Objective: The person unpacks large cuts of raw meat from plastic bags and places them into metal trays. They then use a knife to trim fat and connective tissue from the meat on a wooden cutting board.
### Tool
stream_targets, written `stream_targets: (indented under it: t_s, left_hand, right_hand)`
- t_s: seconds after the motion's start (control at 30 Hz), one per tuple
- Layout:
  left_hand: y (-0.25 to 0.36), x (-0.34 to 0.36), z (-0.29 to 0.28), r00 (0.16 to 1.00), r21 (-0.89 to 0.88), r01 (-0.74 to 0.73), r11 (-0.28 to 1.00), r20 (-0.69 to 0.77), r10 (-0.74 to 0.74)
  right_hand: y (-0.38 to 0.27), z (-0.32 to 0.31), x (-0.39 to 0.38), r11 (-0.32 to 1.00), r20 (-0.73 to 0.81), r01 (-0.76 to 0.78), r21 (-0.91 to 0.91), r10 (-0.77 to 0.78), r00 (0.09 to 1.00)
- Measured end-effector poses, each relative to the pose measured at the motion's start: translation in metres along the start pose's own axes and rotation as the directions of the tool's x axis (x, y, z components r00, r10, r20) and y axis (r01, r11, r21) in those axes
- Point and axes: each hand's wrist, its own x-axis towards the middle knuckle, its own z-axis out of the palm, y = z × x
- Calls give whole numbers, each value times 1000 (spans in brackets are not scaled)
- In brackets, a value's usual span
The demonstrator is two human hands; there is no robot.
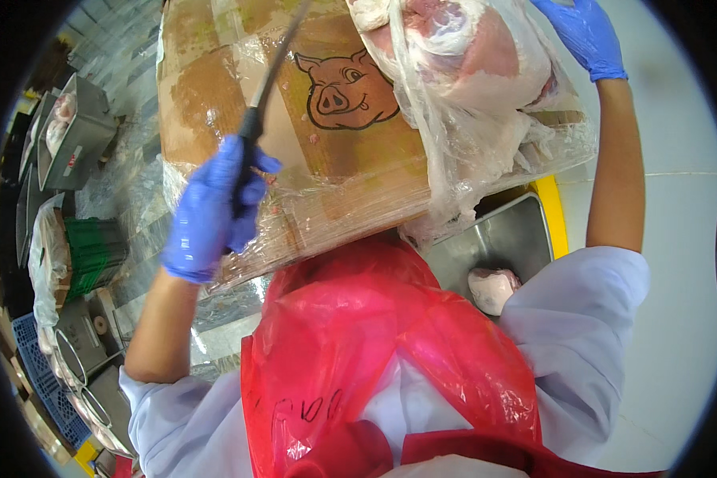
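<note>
My left hand (207,211), in a blue glove, is closed around the black handle of a knife (252,119). The long, thin blade points up and away over a cardboard box (207,95) wrapped in clear film, with a pig's head printed on top. On the box's right part lies a large pale pink piece of meat (490,60), partly covered by a clear plastic bag (446,151). My right hand (585,40), also blue-gloved, is stretched out beside the meat's far right side. Its fingers look apart and hold nothing visible; the upper frame edge cuts off their tips.
Below the box's right edge, a metal tub (526,227) holds a small piece of meat (492,288), beside a yellow edge (551,211). At left stand metal bins (84,135) with meat, a green crate (95,251) and a blue crate (44,374). A pale wall (677,239) is at right.
</note>
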Motion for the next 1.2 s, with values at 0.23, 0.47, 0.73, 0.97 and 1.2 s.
stream_targets:
  t_s: [0.23, 0.47, 0.73, 0.97, 1.2]
  left_hand:
    - [17, 12, -53, 993, 64, -107, 992, -36, 110]
    - [28, 39, -59, 977, 200, -195, 960, 132, 171]
    - [29, 55, -70, 963, 233, -232, 944, 194, 189]
    - [23, 49, -79, 982, 236, -170, 957, 118, 145]
    - [13, 50, -75, 974, 220, -181, 959, 176, 143]
  right_hand:
    - [-67, 25, 28, 796, 398, 593, 123, -587, 705]
    - [-96, 51, 51, 673, 560, 732, -107, -567, 604]
    - [-106, 52, 60, 536, 693, 821, -194, -518, 502]
    - [-135, 54, 72, 177, 802, 968, -178, -544, 247]
    - [-147, 51, 86, 544, 909, 791, -279, -117, 401]
